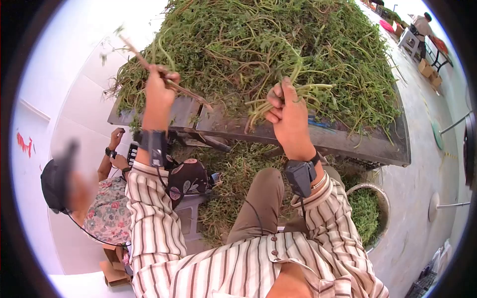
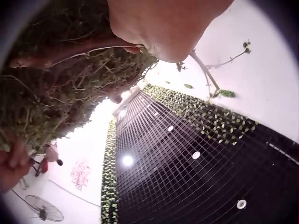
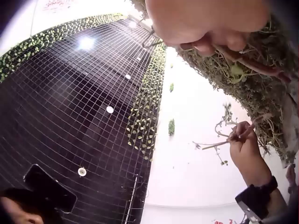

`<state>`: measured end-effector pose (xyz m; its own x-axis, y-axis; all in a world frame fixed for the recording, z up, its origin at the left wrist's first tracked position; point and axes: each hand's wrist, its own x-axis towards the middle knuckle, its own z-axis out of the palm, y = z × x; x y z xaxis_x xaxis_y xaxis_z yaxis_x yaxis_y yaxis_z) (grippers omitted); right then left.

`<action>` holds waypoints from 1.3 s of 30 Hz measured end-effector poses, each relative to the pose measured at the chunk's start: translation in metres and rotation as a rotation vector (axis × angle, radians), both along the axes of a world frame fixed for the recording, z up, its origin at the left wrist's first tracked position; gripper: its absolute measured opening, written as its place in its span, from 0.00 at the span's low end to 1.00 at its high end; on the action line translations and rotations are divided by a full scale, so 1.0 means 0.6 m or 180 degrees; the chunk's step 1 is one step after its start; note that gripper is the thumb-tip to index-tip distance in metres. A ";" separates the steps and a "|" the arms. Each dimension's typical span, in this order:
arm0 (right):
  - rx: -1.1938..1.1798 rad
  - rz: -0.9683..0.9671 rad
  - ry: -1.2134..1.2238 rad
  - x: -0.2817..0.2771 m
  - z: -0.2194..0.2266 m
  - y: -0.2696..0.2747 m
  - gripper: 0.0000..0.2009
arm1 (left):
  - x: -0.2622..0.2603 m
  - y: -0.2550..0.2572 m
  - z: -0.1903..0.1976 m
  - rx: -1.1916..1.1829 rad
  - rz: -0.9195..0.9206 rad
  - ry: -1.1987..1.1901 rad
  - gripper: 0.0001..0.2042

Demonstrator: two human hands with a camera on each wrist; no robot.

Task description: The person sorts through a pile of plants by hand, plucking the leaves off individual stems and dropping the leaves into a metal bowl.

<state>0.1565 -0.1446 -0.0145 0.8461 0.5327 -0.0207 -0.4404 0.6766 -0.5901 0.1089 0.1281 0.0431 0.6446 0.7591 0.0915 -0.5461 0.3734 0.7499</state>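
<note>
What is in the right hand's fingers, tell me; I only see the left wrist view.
Observer: The right hand holds several green stems, their ends fanning out past its fingers.
Operator: Now give me the floor to the right of the legs.
Observer: A round tub stands there with greens in it.
Operator: Check the left side for people, and report.
Observer: A person in a black cap is there, close beside the left sleeve.
</note>
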 end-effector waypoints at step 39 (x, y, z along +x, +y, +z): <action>-0.0703 -0.0190 -0.1351 -0.038 -0.018 0.057 0.14 | -0.028 -0.204 -0.073 0.1681 -0.1076 0.1015 0.09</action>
<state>0.1335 -0.1105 -0.0256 0.8332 0.5048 0.2259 -0.0938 0.5316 -0.8418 0.0919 0.0059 -0.0010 0.8941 0.4184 0.1601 -0.1878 0.0256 0.9819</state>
